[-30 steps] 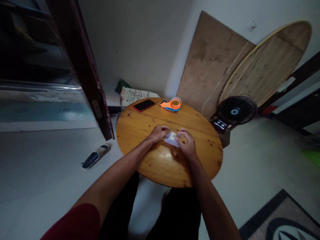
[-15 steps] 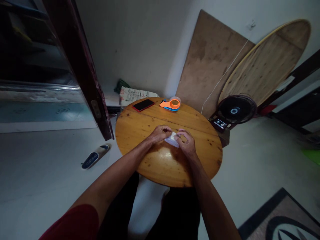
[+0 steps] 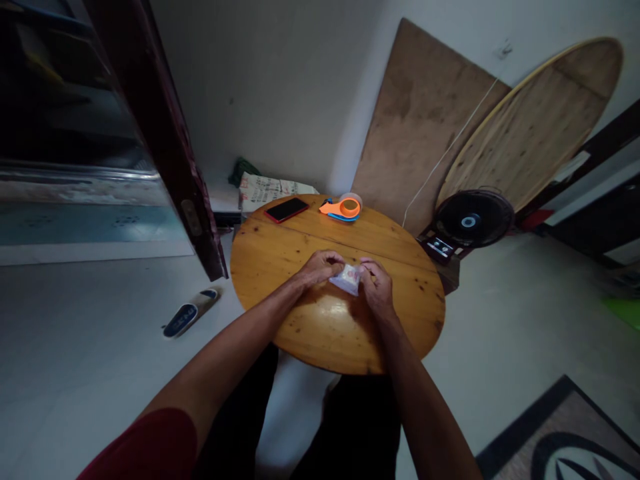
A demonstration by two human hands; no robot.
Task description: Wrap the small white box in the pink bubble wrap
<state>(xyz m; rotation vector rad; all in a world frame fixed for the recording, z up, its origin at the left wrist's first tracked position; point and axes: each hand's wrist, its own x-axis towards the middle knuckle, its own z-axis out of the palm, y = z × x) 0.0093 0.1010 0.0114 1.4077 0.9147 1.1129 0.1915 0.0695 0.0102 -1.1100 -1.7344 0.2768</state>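
Note:
Between my hands, over the middle of the round wooden table (image 3: 320,340), is a small whitish plastic packet (image 3: 346,280) with a faint reddish mark near its right side. My left hand (image 3: 323,267) pinches its upper left corner between thumb and fingers. At the packet's right edge, my right hand (image 3: 376,283) grips with thumb and curled fingers. What is inside the packet is too small to make out.
Toward the table's far edge lie a red-edged phone (image 3: 287,210) and an orange and blue tape dispenser (image 3: 345,209). A black fan (image 3: 469,221) stands beyond the table's right side. A slipper (image 3: 183,320) rests on the floor at left.
My right hand has shifted slightly right, from over the packet to its right edge, so more of the packet shows. My left hand stays in place.

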